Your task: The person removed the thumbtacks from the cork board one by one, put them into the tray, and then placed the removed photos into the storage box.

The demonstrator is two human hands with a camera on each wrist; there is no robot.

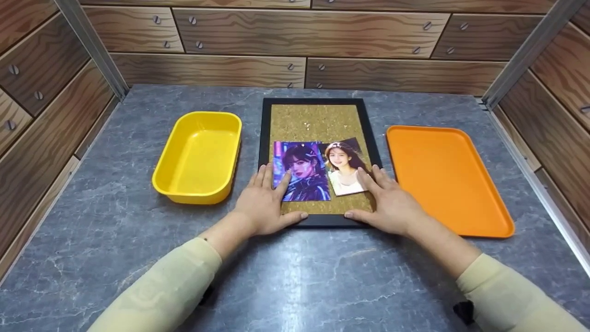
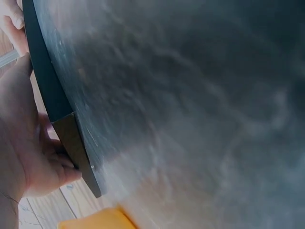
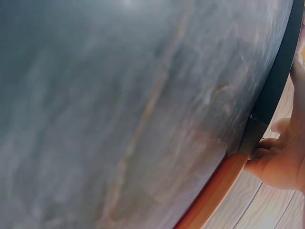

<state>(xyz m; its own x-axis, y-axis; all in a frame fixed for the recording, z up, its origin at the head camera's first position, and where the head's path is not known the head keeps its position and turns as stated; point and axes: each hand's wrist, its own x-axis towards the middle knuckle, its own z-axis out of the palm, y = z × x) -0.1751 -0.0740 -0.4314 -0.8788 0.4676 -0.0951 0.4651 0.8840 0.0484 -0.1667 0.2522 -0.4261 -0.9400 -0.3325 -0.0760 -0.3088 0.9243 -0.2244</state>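
Head view: a black-framed cork board point(image 1: 315, 115) lies flat on the grey surface point(image 1: 295, 276), between a yellow tub point(image 1: 196, 161) on the left and an orange tray point(image 1: 447, 175) on the right. On its nearer half, the left picture point(image 1: 306, 180) lies nearly square to the frame, the right picture point(image 1: 343, 168) slightly turned. The left hand point(image 1: 260, 203) and right hand point(image 1: 394, 203) rest at the near corners, fingers extended along the sides, thumbs on the near edge; neither grasps a picture. Both index fingers reach over the pictures, so light, even contact looks wisest, lest one slide or crease. Pale specks near the pictures' tops are too small to identify.

Left wrist view: thumb and fingertips meet the frame's near corner. Matching pressure from both sides should square the board without twisting it.

Right wrist view: fingertips touch the frame's side near the tray's orange rim; small, level adjustments would suit best here. Neither wrist view shows the pictures.
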